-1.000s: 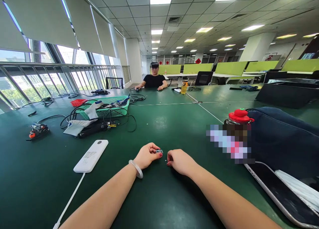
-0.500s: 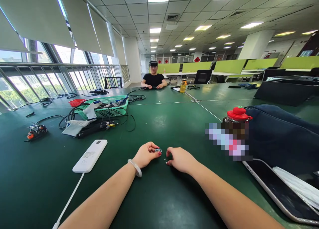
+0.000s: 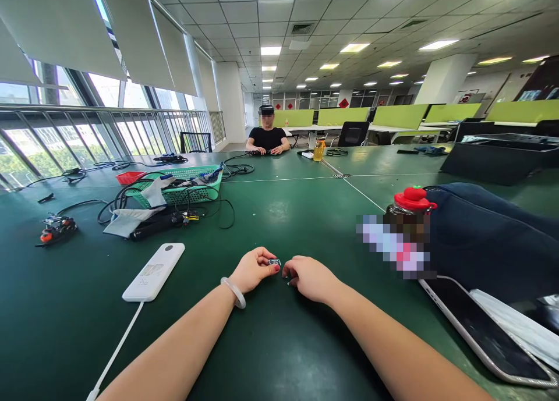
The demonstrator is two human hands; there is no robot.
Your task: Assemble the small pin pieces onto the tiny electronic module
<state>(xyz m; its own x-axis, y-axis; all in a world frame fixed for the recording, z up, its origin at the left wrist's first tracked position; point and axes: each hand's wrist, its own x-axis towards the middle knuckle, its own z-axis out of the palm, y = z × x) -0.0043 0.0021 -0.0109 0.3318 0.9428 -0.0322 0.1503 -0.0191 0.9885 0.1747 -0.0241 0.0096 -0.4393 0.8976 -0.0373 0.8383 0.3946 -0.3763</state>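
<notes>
We seem to be at close handling of a small part (image 3: 274, 262), pinched in our left hand (image 3: 248, 272) over the table's (image 3: 279, 229) near middle. Our right hand (image 3: 313, 277) curls just rightward; whether it grips the tiny pale bit (image 3: 289, 283) there, we cannot tell. The next move calls for steadiness.

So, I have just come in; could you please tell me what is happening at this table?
A person works at the green table with bare hands. The left hand pinches a small, pale item. The right hand is close beside it, fingers curled; a tiny light piece shows by its fingertips, but whether it is held is unclear. Another person sits across the table.
</notes>
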